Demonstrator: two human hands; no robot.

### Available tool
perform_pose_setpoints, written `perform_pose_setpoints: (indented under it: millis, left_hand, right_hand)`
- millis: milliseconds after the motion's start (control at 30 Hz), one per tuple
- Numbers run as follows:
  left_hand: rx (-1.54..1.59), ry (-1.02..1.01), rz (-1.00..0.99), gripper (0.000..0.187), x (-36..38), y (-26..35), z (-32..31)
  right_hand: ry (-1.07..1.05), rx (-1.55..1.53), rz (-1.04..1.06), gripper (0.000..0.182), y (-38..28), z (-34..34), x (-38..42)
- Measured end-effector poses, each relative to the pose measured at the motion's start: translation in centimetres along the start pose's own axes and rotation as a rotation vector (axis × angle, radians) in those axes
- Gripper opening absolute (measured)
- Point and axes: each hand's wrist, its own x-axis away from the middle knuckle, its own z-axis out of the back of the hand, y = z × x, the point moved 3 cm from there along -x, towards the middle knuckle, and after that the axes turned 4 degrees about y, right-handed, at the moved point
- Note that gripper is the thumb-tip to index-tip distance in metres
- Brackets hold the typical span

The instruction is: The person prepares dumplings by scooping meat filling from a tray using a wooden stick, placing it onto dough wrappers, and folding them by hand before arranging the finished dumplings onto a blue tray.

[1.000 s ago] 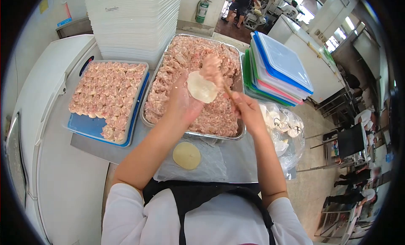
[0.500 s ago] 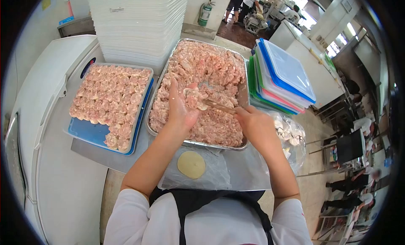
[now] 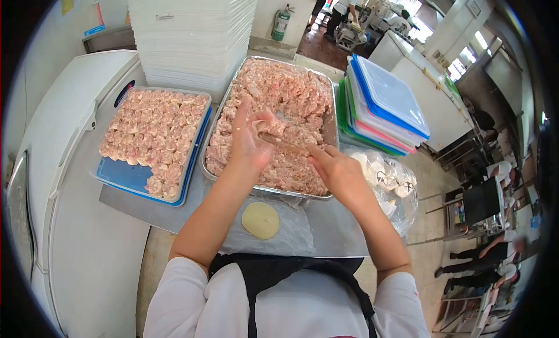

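Over a metal tray (image 3: 205,174) heaped with ground meat (image 3: 285,85), my left hand (image 3: 250,137) cups a meat-filled wrapper (image 3: 269,126) in its palm and fingers. My right hand (image 3: 338,170) grips a thin flat spatula (image 3: 291,146), whose tip presses at the wrapper. Just in front of the tray, a stack of round wrappers (image 3: 260,220) rests on a plastic sheet (image 3: 297,233). To the left, rows of filled dumplings (image 3: 154,125) cover most of a blue-based tray (image 3: 125,174).
White trays (image 3: 192,35) are piled high behind the dumplings. Coloured lids (image 3: 390,99) are stacked at the right, beside a plastic bag of white rounds (image 3: 387,181). A white freezer (image 3: 81,192) stands left. Other people work at the back and far right.
The spatula tip has moved left into the wrapper, and my right hand has shifted left with it. My left fingers curl more around the wrapper. The view has shifted slightly.
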Motion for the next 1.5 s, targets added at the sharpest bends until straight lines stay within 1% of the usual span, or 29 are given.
perform_pose_setpoints:
  millis: [33,100,133,200,233,300,333,400,433,500,533,600,633,700,733,800,833,900,933,1000,1067,1133,1200,1233,1300,1367,1400,1433,1500]
  left_hand:
    - [0.003,-0.006,-0.012,0.055,0.3,0.4,-0.2]
    - [0.196,-0.081,0.000,0.052,1.7,1.0,-0.8]
    - [0.195,-0.084,-0.004,0.052,2.5,1.4,-1.4]
    - [-0.183,-0.237,-0.048,0.066,3.9,1.7,-2.7]
    - [-0.184,-0.240,-0.049,0.066,4.0,1.8,-2.4]
    - [-0.688,-0.423,-0.129,0.089,4.2,1.8,-2.3]
    - [-0.689,-0.426,-0.128,0.089,4.4,1.8,-2.2]
    - [-1.076,-0.493,-0.453,0.085,4.9,2.1,-2.5]
    - [-1.077,-0.496,-0.450,0.085,4.9,2.4,-2.6]
    - [-1.404,-0.592,-0.275,0.074,4.4,2.2,-2.6]
    - [-1.404,-0.597,-0.273,0.074,4.5,2.2,-2.8]
    - [-1.522,-0.574,-0.393,0.040,4.8,2.4,-3.2]
    - [-1.520,-0.577,-0.392,0.040,4.6,2.5,-3.3]
    - [-1.544,-0.820,-0.377,0.035,4.4,2.0,-3.8]
    - [-1.541,-0.822,-0.374,0.035,3.8,1.7,-3.5]
    - [-1.327,-0.698,-0.099,0.033,2.1,0.6,-2.1]
    - [-1.329,-0.698,-0.101,0.033,1.7,0.5,-1.9]
    - [-1.303,-0.334,0.058,0.029,0.6,0.9,-0.6]
    - [-1.303,-0.329,0.052,0.029,0.2,0.6,-0.4]
    - [-1.285,-0.411,0.002,0.022,0.0,-0.5,0.0]
    - [-1.325,-0.373,0.001,0.024,1.9,0.1,-1.3]
    - [-1.360,-0.334,-0.034,0.027,2.1,1.0,-1.8]
    - [-1.504,-0.333,-0.039,0.039,2.2,1.4,-1.0]
    - [-1.503,-0.339,-0.034,0.039,2.6,1.3,-1.2]
    - [-1.319,-0.570,-0.357,0.047,3.8,1.8,-3.0]
    - [-1.339,-0.589,-0.368,0.049,3.3,1.5,-2.6]
    - [-1.358,-0.609,-0.372,0.050,3.1,1.4,-2.4]
    - [-1.358,-0.609,-0.369,0.050,3.1,1.4,-2.4]
    - [-1.565,-0.780,-0.758,0.056,3.9,1.5,-2.9]
  right_hand:
    - [0.006,0.002,0.012,0.024,0.7,0.4,0.0]
    - [0.149,-0.342,0.002,0.028,1.6,1.9,0.5]
    - [0.152,-0.342,0.005,0.028,1.7,2.4,0.7]
    - [-0.035,-0.608,-0.423,0.034,2.4,2.5,1.4]
    - [-0.032,-0.607,-0.421,0.034,2.2,2.7,1.5]
    - [-0.214,-0.764,-0.510,0.038,1.8,2.3,1.6]
    - [-0.212,-0.764,-0.510,0.038,1.7,2.8,1.6]
    - [-0.343,-0.687,-0.475,0.032,1.3,3.6,1.8]
    - [-0.341,-0.687,-0.479,0.032,1.1,4.0,1.8]
    - [-0.352,-0.572,-0.357,0.030,0.4,4.6,1.7]
    - [-0.349,-0.571,-0.361,0.030,0.2,4.4,1.8]
    - [-0.247,-0.560,-0.276,0.028,-0.3,3.5,1.9]
    - [-0.247,-0.559,-0.279,0.028,0.2,2.7,2.1]
    - [-0.198,-0.586,-0.166,0.029,1.5,0.9,2.8]
    - [-0.199,-0.585,-0.170,0.029,2.7,0.2,2.8]
    - [-0.168,-0.545,-0.111,0.028,4.8,-0.3,2.0]
    - [-0.167,-0.546,-0.109,0.028,4.0,0.6,1.7]
    - [0.022,0.072,-0.188,0.026,2.4,2.9,1.3]
    - [0.024,0.070,-0.181,0.026,2.0,2.3,1.4]
    - [0.136,0.016,0.054,0.027,1.5,0.0,2.4]
    - [0.123,-0.040,0.007,0.027,5.8,-3.4,4.0]
    - [-0.219,0.231,-0.150,0.031,7.0,-3.5,3.6]
    - [-0.235,0.174,-0.189,0.030,6.8,-1.6,3.9]
    - [-0.157,0.045,-0.237,0.029,6.7,-0.2,3.7]
    - [-0.075,-0.080,-0.274,0.028,5.8,2.7,2.9]
    - [-0.149,-0.552,-0.416,0.030,4.6,4.5,2.5]
    - [-0.148,-0.553,-0.416,0.030,4.1,4.0,2.5]
    - [-0.146,-0.594,-0.315,0.030,2.9,3.0,2.4]
    - [-0.157,-0.623,-0.170,0.031,2.3,0.7,2.7]
